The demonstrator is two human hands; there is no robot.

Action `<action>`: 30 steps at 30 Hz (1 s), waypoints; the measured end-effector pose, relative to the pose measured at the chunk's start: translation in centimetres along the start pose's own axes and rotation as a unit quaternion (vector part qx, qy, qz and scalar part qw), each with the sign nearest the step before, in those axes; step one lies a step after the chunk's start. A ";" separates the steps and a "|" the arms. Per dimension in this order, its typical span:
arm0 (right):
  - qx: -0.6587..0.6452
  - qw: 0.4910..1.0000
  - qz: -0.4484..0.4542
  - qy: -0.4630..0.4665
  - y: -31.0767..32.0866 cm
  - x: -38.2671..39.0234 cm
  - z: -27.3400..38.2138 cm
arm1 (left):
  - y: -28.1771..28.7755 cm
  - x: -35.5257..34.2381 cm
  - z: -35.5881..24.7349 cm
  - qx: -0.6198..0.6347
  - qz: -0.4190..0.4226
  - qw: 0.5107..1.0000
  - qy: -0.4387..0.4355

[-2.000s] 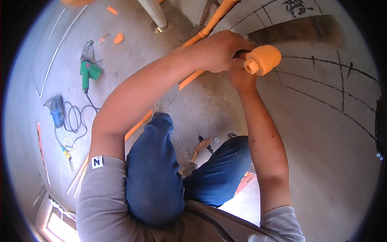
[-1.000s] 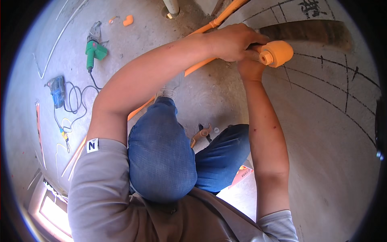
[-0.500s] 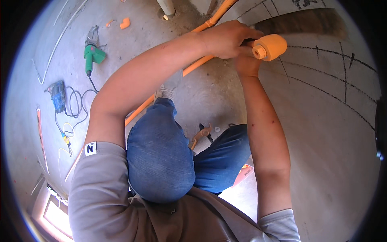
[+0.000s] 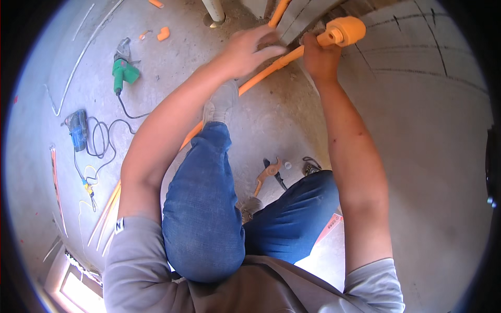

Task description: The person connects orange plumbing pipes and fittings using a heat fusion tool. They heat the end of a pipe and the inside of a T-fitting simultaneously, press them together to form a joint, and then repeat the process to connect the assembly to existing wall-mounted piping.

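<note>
My right hand is closed near the wall, its fingers wrapped round the narrower part of an orange pipe fitting. The fitting's wide, rounded end sticks out past the fist. An orange pipe slants up from beside my left shoe to this hand; whether it joins the fitting is hidden behind the fingers. My left hand, slightly smeared by motion, is above the floor with thumb and fingers apart and nothing between them. Close to its fingertips stands another stretch of orange pipe.
A green hand tool and a blue power tool with dark cords lie at the left. Pipe cutters lie by my knees. An orange elbow and a white pipe are farther away. A marked wall rises at the right.
My left hand has come away from the fitting and moved left, opening its fingers. My right hand and the fitting appear slightly higher in the picture. The view has shifted a little.
</note>
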State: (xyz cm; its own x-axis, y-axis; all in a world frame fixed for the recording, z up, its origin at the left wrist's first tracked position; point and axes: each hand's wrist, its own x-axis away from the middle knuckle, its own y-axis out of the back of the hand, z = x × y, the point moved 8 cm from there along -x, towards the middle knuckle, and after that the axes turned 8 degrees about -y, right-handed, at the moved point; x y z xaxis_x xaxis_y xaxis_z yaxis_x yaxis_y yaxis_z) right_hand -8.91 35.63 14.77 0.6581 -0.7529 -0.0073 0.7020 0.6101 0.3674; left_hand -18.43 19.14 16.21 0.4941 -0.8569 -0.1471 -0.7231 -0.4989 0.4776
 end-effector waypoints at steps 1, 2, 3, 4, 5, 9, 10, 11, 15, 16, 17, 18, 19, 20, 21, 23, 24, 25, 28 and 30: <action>-0.032 0.999 0.003 0.020 0.2 0.1 0.9 | 0.6 3.1 1.7 0.016 0.013 0.997 0.078; -0.038 0.999 0.004 0.026 -0.1 -0.1 1.1 | 1.4 6.6 3.8 -0.041 0.042 0.994 0.090; -0.021 0.999 0.010 0.027 -0.3 -0.5 0.8 | 1.9 10.1 6.1 -0.095 0.071 0.988 0.102; 0.001 1.000 0.011 0.028 -0.1 -1.0 0.4 | 2.0 13.0 7.5 -0.112 0.096 0.979 0.138; 0.055 0.998 0.007 0.030 -0.2 -1.0 0.9 | 2.6 16.4 8.3 -0.133 0.120 0.968 0.177; -0.008 0.999 0.035 -0.022 -0.3 -1.5 0.5 | 5.6 24.2 8.4 -0.137 0.069 0.950 0.272; 0.013 0.999 0.034 -0.024 0.1 -2.0 -0.5 | 5.6 25.1 8.2 -0.134 0.088 0.935 0.317; 0.029 0.999 0.031 -0.024 0.1 -2.3 -0.4 | 6.2 24.8 7.8 -0.141 0.085 0.935 0.313; 0.066 0.996 0.038 -0.042 0.0 -2.1 -0.6 | 4.5 19.4 7.4 -0.181 0.133 0.951 0.215; 0.074 0.996 0.040 -0.041 -0.1 -1.5 -0.4 | 3.4 17.3 8.1 -0.192 0.147 0.949 0.202; 0.083 0.995 0.044 -0.042 -0.3 -0.9 0.0 | 2.1 15.4 8.5 -0.185 0.130 0.957 0.183; 0.083 0.995 0.037 -0.045 -0.3 -0.2 0.4 | 0.4 13.5 9.3 -0.176 0.113 0.964 0.162; 0.074 0.996 0.030 -0.032 -0.5 0.4 1.1 | -1.6 11.7 10.6 -0.178 0.124 0.965 0.150; 0.070 0.997 0.020 -0.021 -0.2 0.7 1.5 | -3.9 9.7 11.6 -0.176 0.138 0.965 0.135; 0.079 0.996 0.006 -0.029 0.7 0.7 1.2 | -6.6 7.3 11.9 -0.168 0.167 0.961 0.144; 0.102 0.994 -0.006 -0.028 1.2 0.8 1.6 | -10.9 4.4 12.9 -0.158 0.203 0.954 0.156; 0.104 0.994 -0.007 -0.035 1.1 1.0 2.0 | -11.6 3.2 13.7 -0.175 0.152 0.962 0.144; 0.136 0.989 0.003 -0.054 1.0 1.2 2.4 | -12.2 2.4 14.7 -0.188 0.099 0.968 0.130; 0.196 0.979 0.016 -0.060 1.1 1.2 4.2 | -13.9 0.2 16.3 -0.144 0.038 0.986 0.074; 0.228 0.972 0.019 -0.050 1.6 1.0 4.5 | -15.5 -1.0 16.6 -0.109 0.051 0.990 0.076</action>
State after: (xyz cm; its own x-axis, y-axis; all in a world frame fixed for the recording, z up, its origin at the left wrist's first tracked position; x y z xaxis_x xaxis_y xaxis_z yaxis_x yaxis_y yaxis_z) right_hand -8.35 34.72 19.50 0.6349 -0.7666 0.0961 0.4694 0.4815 0.7401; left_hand -15.70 25.55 -5.39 0.5027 -0.8637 0.0352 -0.6599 -0.3571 0.6610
